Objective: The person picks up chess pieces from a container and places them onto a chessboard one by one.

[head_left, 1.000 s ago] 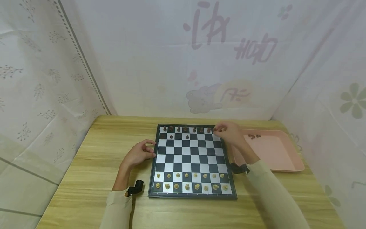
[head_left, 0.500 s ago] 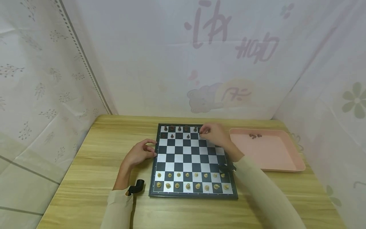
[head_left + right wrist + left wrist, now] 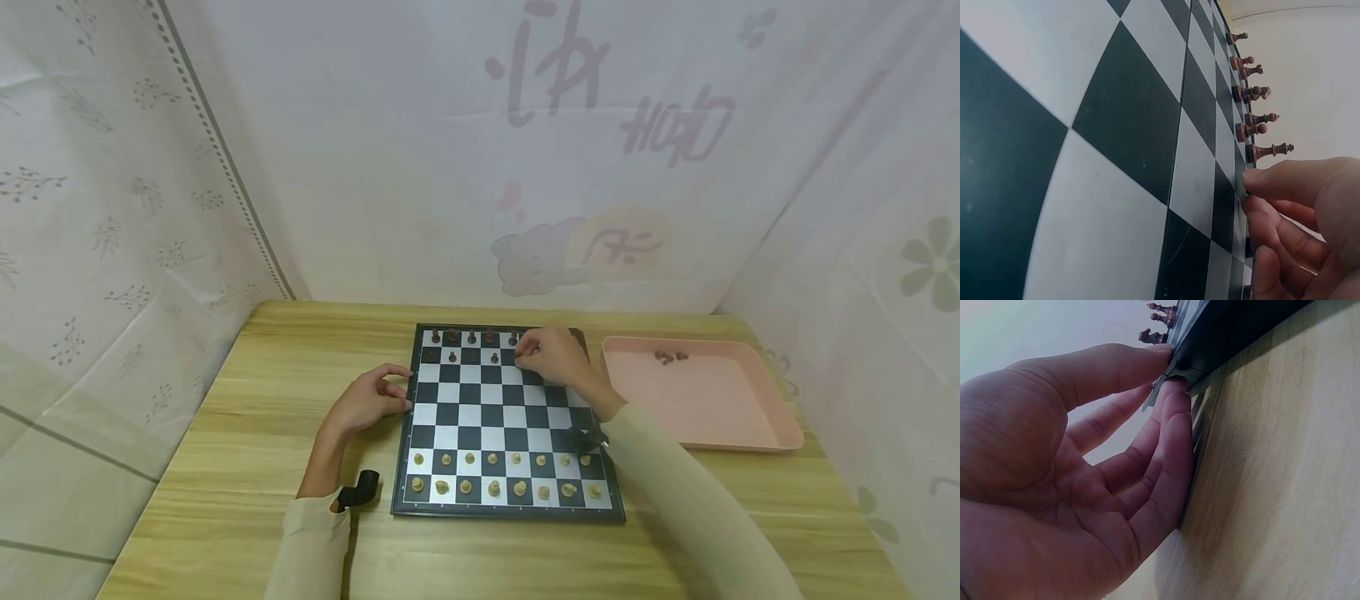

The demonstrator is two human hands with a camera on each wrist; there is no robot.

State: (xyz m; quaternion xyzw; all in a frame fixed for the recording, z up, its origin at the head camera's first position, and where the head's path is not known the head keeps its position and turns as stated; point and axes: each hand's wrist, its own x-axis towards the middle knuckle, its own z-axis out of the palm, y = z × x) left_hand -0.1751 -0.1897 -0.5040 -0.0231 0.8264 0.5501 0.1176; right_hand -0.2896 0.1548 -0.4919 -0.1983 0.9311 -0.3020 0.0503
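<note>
A chessboard lies on the wooden table, with pale chess pieces in two near rows and dark red chess pieces along the far side. My left hand grips the board's left edge; in the left wrist view, its thumb lies on the rim and fingertips press against the side. Near the far right, my right hand pinches a small dark red chess piece low over the second far row. Its fingers almost wholly hide the piece. The king stands just beyond the thumb in the right wrist view.
A pink tray stands right of the board, with several dark red pieces near its far side. Behind the table hangs a patterned white cloth. My right forearm passes over the board's right edge.
My right hand has moved left from the board's far right corner along the dark red pieces, then slightly nearer and lower. My left hand has stayed at the board's edge.
</note>
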